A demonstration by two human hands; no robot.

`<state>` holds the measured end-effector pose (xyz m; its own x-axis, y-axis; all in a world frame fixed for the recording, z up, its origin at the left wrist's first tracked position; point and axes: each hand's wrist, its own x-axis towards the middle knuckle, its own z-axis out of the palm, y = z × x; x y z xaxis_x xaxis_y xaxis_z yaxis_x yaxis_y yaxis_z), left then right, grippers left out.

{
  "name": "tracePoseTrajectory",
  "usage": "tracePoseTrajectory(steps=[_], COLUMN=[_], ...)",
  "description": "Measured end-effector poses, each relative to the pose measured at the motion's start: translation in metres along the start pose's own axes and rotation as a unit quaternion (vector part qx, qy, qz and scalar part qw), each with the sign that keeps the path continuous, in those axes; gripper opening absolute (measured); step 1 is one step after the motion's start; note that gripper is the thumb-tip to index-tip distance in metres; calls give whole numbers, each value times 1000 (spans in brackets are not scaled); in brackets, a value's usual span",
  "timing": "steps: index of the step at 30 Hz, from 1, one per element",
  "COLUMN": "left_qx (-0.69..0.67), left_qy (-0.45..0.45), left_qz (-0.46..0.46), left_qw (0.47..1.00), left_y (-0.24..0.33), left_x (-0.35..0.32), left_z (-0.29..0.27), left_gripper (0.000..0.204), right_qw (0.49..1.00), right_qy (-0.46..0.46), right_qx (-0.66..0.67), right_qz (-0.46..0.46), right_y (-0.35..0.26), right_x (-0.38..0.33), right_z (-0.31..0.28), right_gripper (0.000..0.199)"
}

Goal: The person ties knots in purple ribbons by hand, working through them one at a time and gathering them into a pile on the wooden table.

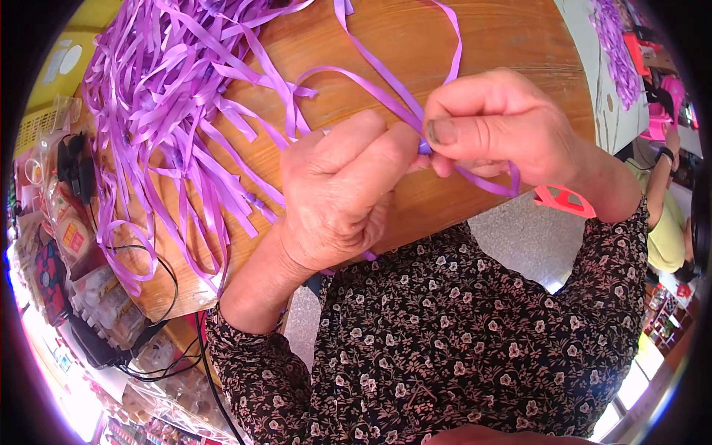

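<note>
Both hands meet over the near edge of the wooden table (512, 44). My left hand (341, 185) is closed in a fist-like pinch at a purple ribbon (393, 83), its fingertips mostly hidden behind the knuckles. Opposite it, my right hand (504, 126) pinches the same ribbon between thumb and forefinger. A small darker blue-purple bit (424, 147), perhaps a knot or wrapped part, shows between the two hands. Loose ribbon lengths trail away over the table top, and one end loops below my right hand.
A big heap of purple ribbon strands (170, 96) covers the table's left. Clear plastic bags (111, 304) and black cables (174, 278) crowd beyond it. A red plastic piece (565, 200) is by my right forearm. At the right are another ribbon pile (617, 55) and a person in yellow (666, 233).
</note>
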<state>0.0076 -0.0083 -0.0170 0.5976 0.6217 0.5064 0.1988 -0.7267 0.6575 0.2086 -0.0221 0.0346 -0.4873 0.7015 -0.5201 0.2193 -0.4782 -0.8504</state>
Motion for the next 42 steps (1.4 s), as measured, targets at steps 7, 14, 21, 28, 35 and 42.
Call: tracePoseTrajectory(steps=[7, 14, 21, 28, 35, 42], left_qx=[-138, -232, -282, -257, -249, -241], left_qy=[64, 72, 77, 94, 106, 126], left_qz=[-73, -126, -188, -140, -147, -161], left_qw=[986, 962, 937, 952, 951, 949], left_y=[-2, 2, 2, 0, 0, 4], left_x=[6, 4, 5, 6, 5, 8], left_z=[1, 3, 5, 4, 4, -2], left_gripper=[7, 5, 3, 3, 4, 3], right_qw=[992, 986, 988, 985, 980, 975], right_qy=[-15, -13, -7, 44, 58, 64], right_qx=[114, 123, 102, 49, -2, -6], right_qz=[-57, -113, -119, -160, -192, -213], right_y=[-4, 1, 3, 3, 2, 2], right_x=[7, 9, 9, 3, 4, 2], right_z=[-2, -10, -16, -15, -15, -11], right_gripper=[40, 35, 30, 30, 29, 27])
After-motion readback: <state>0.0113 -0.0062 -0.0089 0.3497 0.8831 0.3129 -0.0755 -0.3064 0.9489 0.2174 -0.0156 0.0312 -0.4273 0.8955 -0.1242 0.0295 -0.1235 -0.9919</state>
